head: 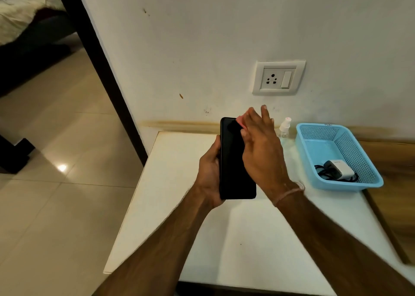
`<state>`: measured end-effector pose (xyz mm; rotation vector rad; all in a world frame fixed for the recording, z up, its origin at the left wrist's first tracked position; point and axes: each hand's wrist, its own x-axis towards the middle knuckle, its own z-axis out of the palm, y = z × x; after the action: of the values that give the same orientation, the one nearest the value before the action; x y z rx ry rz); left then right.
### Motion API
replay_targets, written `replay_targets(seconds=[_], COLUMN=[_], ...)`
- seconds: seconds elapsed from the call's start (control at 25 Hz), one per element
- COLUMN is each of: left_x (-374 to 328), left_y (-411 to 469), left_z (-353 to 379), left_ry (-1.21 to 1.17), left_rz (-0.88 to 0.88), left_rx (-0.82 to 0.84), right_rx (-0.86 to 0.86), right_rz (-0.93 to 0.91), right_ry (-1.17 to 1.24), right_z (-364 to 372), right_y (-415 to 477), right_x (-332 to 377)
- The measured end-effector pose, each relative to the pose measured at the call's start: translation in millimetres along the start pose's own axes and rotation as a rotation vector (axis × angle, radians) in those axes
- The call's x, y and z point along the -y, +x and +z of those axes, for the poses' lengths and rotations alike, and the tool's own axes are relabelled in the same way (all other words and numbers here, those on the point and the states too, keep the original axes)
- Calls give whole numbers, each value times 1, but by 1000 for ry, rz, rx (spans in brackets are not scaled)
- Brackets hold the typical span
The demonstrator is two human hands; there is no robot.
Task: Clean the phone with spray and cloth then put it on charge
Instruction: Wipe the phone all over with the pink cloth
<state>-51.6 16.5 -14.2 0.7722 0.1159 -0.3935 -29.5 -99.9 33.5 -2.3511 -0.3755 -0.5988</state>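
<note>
A black phone [233,161] stands upright above the white table, its dark screen facing me. My left hand [208,172] grips its left edge and back. My right hand [260,147] lies flat against the upper right of the screen, pressing a pink cloth [239,121] of which only a small corner shows past the fingers. A small clear spray bottle [284,128] with a white nozzle stands at the wall behind my right hand. A white charger [339,169] with a coiled black cable lies in the blue basket.
The blue mesh basket [314,143] sits at the table's back right. A wall socket with a switch [278,77] is above the table [179,206]. The table's left edge drops to a tiled floor; a dark door frame stands at the left.
</note>
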Motion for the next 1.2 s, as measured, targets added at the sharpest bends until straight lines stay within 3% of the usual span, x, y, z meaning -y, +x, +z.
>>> replay_targets(seconds=[0.16, 0.24, 0.32, 0.44, 0.52, 0.68, 0.84, 1.0, 1.2], left_x=[-2, -1, 3, 3, 0, 5, 7, 8, 9], left_y=[1, 3, 6, 8, 7, 9, 13, 10, 13], left_z=[-5, -5, -4, 0, -1, 1, 2, 3, 0], left_ry=[-105, -92, -7, -56, -117, 25, -108, 32, -65], left_rz=[13, 12, 30, 54, 66, 77, 43, 72, 99], left_rx=[30, 39, 2, -8, 42, 19, 54, 42, 23], right_rx=[-58, -107, -186, -91, -42, -174, -35, -161, -35], right_rz=[-148, -228, -150, -113, -202, -153, -273, -148, -292], right_ry=[182, 55, -60, 138, 223, 54, 115, 53, 46], right_z=[17, 8, -5, 11, 15, -13, 3, -16, 2], right_y=[-35, -24, -1, -6, -15, 10, -9, 10, -10], right_x=[18, 1, -14, 7, 15, -12, 6, -17, 1])
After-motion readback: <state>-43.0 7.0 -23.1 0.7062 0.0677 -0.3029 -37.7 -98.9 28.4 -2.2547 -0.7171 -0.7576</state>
